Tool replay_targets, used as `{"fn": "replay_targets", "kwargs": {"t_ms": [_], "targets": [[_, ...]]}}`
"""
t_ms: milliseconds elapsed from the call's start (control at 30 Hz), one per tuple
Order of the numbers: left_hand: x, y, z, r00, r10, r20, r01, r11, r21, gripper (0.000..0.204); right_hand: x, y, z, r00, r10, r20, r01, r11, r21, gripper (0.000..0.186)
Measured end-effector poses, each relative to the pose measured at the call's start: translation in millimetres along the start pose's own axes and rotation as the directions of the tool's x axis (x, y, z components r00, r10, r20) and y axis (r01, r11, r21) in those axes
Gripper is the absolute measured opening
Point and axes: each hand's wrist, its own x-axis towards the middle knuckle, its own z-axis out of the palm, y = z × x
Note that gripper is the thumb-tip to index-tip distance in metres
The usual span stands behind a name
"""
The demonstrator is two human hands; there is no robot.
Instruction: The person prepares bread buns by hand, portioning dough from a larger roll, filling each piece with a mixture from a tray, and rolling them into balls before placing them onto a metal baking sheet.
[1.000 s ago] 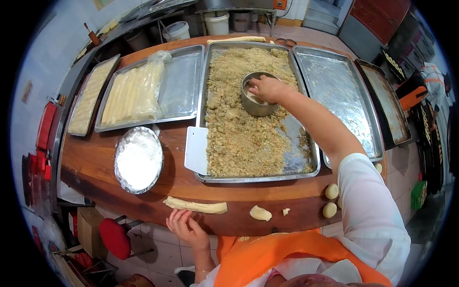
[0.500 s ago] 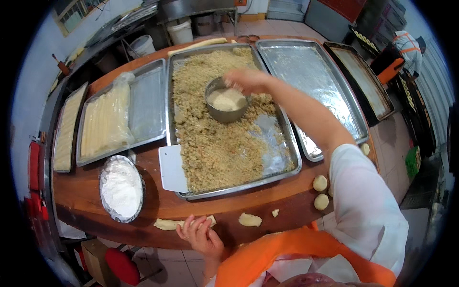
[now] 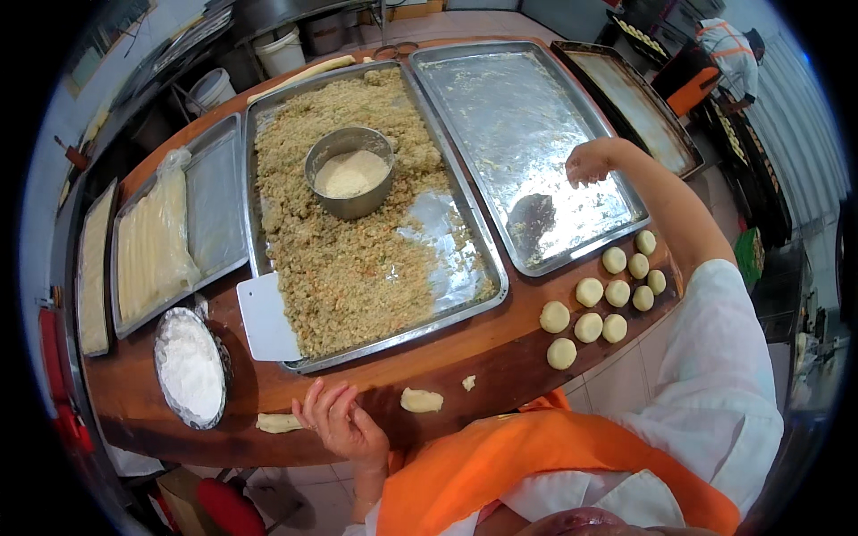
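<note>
Appears to be at the dough-shaping step. Holds the left grip (image 3: 344, 427) at the near edge of the table (image 3: 487, 357), loosely spread, beside the dough strip (image 3: 278, 422); cannot tell whether touching it. Holds the right grip (image 3: 592, 163) raised over the streaked tray (image 3: 509, 107), with fingers curled in; cannot tell whether pinching anything. Seems to call next for lowering the right grip to the dough strip, well clear of the pot (image 3: 362, 207) and the scraper (image 3: 265, 317).

Count, along the near edge: one dough strip, partly hidden by the left grip; one flattened dough piece (image 3: 422, 400); one dough scrap (image 3: 468, 382). Count eleven dough rounds (image 3: 617, 293) in view, grouped on the table in front of the streaked tray. Count five trays side by side: one filled tray (image 3: 442, 268) with crumbly filling (image 3: 344, 286), one streaked tray, one dark-rimmed tray (image 3: 635, 98) and, at left, two strip trays (image 3: 219, 205), one partly under plastic film (image 3: 170, 232). Count one pot of pale powder (image 3: 353, 174) standing in the filling; one scraper lying over the near left corner of the filled tray; one bowl (image 3: 202, 422) of flour (image 3: 189, 368).
</note>
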Motion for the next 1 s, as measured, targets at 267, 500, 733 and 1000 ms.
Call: {"fn": "replay_targets", "kwargs": {"t_ms": [267,500,733,1000], "targets": [[9.6,6.8,-4.1,1.000,-0.008,0.024,0.006,0.998,0.061,0.023,35.9,15.1,-1.2,0.925,-0.143,-0.353,0.286,0.874,0.393,0.028],[14.6,-1.8,3.1,0.998,-0.054,0.041,0.050,0.994,0.094,0.021,94.8,4.4,-53.6,0.994,-0.032,-0.101,0.051,0.981,0.188,0.023],[27.1,-5.3,7.0,0.995,-0.073,0.070,0.063,0.989,0.137,0.018,137.8,-21.0,-97.6,0.992,-0.101,-0.075,0.120,0.936,0.330,0.013],[49.2,-4.4,8.2,0.989,0.069,0.127,-0.092,0.979,0.184,0.020,196.9,-67.7,-170.8,0.927,-0.114,-0.356,0.233,0.922,0.310,0.023]]}}
